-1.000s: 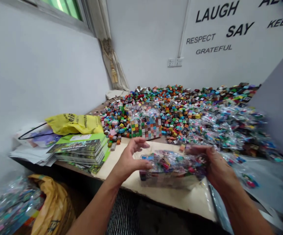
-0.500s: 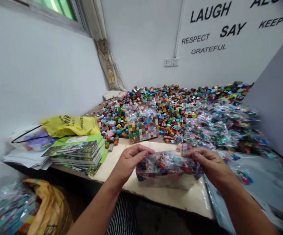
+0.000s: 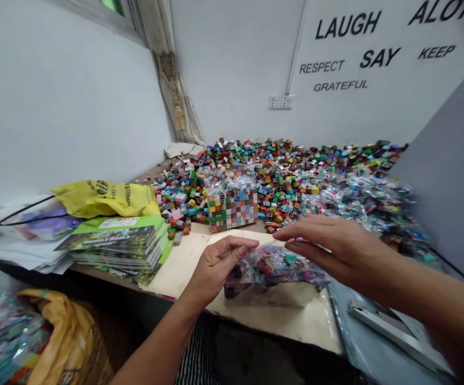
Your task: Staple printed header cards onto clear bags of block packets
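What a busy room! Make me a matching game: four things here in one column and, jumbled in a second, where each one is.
Things:
1. Yellow plastic bag
2. Stack of green-covered booklets
3. Clear bag of coloured blocks
4. Wall socket plate

Places:
A. On the wall, below the lettering
B. Between the left hand and right hand, over the pale board
C. Left of the pale board
D. Behind the booklets

Pairs: 1-D, 2-C, 3-B, 4-A
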Action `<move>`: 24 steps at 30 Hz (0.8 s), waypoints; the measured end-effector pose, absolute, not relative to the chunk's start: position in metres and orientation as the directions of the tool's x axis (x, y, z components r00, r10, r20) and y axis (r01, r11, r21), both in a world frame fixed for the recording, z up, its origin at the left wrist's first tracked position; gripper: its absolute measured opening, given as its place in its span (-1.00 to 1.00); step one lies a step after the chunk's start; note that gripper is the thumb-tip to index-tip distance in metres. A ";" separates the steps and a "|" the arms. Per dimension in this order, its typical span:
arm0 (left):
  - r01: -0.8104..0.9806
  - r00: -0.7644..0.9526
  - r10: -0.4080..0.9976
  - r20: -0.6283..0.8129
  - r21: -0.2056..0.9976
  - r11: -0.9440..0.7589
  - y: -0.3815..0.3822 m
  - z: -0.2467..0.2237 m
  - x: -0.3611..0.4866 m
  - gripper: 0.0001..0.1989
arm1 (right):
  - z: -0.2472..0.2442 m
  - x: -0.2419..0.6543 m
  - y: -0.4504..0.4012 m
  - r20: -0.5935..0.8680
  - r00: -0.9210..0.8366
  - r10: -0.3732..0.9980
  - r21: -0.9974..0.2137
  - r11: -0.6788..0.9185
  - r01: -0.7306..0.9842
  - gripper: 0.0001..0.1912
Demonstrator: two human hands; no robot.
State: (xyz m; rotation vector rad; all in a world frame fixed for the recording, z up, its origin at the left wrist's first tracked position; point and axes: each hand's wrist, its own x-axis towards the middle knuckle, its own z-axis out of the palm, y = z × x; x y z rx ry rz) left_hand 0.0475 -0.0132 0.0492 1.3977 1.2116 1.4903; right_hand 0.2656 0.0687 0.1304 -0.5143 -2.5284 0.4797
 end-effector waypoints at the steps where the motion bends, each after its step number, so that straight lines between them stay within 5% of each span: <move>1: 0.075 -0.126 0.952 0.278 0.960 -0.270 -0.014 0.049 0.047 -0.82 | 0.129 0.262 0.072 0.355 -0.827 0.435 -0.408 0.869 0.282 -0.75; 7: -0.011 -0.073 0.969 0.236 0.971 -0.237 -0.016 0.048 0.044 -0.74 | 0.128 0.264 0.079 0.109 -0.852 0.512 -0.496 0.771 0.400 -0.74; 24: -0.005 -0.015 0.951 0.310 0.951 -0.310 -0.013 0.045 0.039 -0.78 | 0.146 0.208 0.086 -0.393 -0.895 0.212 -0.457 0.799 0.390 -0.80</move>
